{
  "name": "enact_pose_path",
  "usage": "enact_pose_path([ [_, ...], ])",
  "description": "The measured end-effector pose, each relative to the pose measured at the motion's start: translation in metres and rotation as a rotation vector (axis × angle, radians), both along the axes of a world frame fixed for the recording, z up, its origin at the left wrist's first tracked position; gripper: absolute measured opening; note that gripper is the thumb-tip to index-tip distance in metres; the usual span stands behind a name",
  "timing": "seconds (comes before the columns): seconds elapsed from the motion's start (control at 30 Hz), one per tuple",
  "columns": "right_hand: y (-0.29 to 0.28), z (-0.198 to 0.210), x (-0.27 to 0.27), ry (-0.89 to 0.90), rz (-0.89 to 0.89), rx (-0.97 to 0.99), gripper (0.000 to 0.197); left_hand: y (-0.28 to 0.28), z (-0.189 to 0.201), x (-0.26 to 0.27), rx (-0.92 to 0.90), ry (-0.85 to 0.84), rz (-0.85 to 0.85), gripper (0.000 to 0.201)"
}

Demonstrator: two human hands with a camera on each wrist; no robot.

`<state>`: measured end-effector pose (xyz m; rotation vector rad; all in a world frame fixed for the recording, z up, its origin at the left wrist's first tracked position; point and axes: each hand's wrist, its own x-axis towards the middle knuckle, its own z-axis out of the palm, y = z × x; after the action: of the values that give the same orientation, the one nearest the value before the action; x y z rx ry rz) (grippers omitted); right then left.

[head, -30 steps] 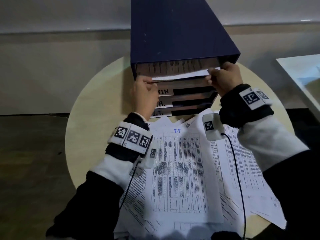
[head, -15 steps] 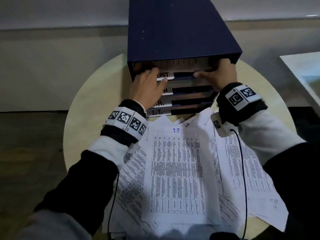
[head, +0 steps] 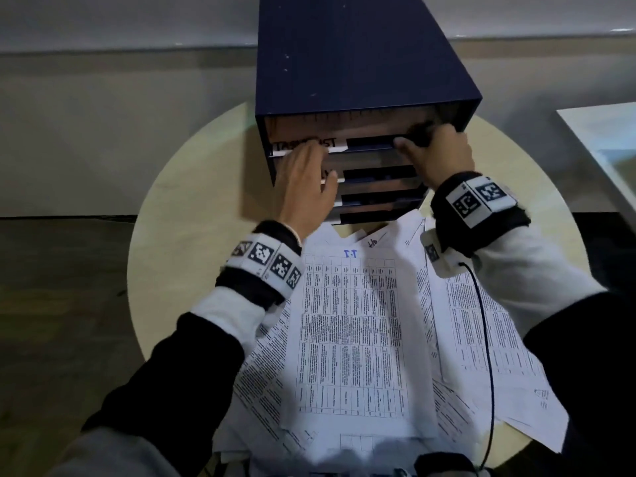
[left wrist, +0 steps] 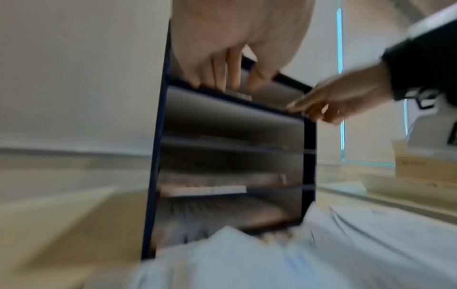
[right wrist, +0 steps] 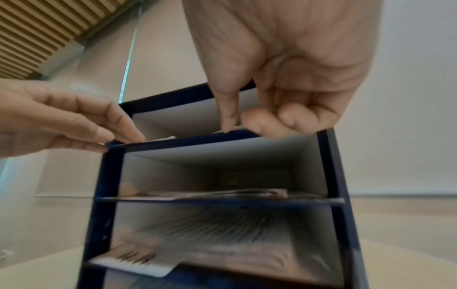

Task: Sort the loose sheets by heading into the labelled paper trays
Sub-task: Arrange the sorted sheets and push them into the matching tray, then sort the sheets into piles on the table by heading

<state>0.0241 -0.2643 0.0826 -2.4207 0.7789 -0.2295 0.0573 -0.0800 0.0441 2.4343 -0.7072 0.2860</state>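
A dark blue tray unit (head: 344,63) with several labelled shelves stands at the back of the round table. A printed sheet (head: 344,123) lies inside its top tray, above the "TASK LIST" label (head: 327,143). My left hand (head: 306,166) reaches to that shelf's front edge with straight fingers (left wrist: 232,74) and holds nothing. My right hand (head: 433,153) is at the same edge's right end: index tip and thumb rest on it (right wrist: 228,125), the other fingers curled. Loose printed sheets (head: 351,339) lie fanned in front of the unit, the top one headed "T.T".
Lower trays hold sheets (right wrist: 210,193). The pale round table (head: 179,208) shows bare wood left of the unit. A white surface (head: 602,132) stands at the far right. A black cable (head: 485,339) runs from my right wrist across the sheets.
A second ago both hands held a sheet at the top tray's mouth. The sheet has gone inside, and both hands now rest at the shelf's front edge.
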Motion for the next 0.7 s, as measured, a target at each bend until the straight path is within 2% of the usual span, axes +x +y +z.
enact_pose_path([
  [0.07,0.004,-0.013,-0.016,-0.021,0.051,-0.027,0.048,0.002,-0.021,-0.017,-0.127,-0.075,0.083,0.025],
  [0.13,0.014,-0.028,-0.034,-0.027,0.097,-0.019,0.06,0.004,-0.042,-0.03,-0.14,-0.029,0.125,0.024],
  [0.2,0.027,-0.045,-0.051,0.007,0.165,0.017,0.063,0.008,-0.062,-0.035,-0.021,0.159,0.153,0.03],
  [0.33,0.052,-0.092,-0.073,0.218,0.315,0.11,0.06,0.02,-0.094,-0.043,0.382,0.528,0.164,0.063],
  [0.43,0.06,-0.12,-0.082,0.39,0.401,0.139,0.068,0.028,-0.104,-0.048,0.461,0.621,0.139,0.072],
  [0.5,0.063,-0.131,-0.087,0.439,0.445,0.094,0.073,0.032,-0.105,-0.051,0.423,0.593,0.14,0.059],
  [0.63,0.064,-0.139,-0.094,0.408,0.482,-0.048,0.079,0.038,-0.1,-0.059,0.227,0.548,0.097,0.024],
  [0.7,0.061,-0.138,-0.093,0.411,0.484,-0.092,0.09,0.042,-0.097,-0.062,0.063,0.644,0.051,0.025],
])
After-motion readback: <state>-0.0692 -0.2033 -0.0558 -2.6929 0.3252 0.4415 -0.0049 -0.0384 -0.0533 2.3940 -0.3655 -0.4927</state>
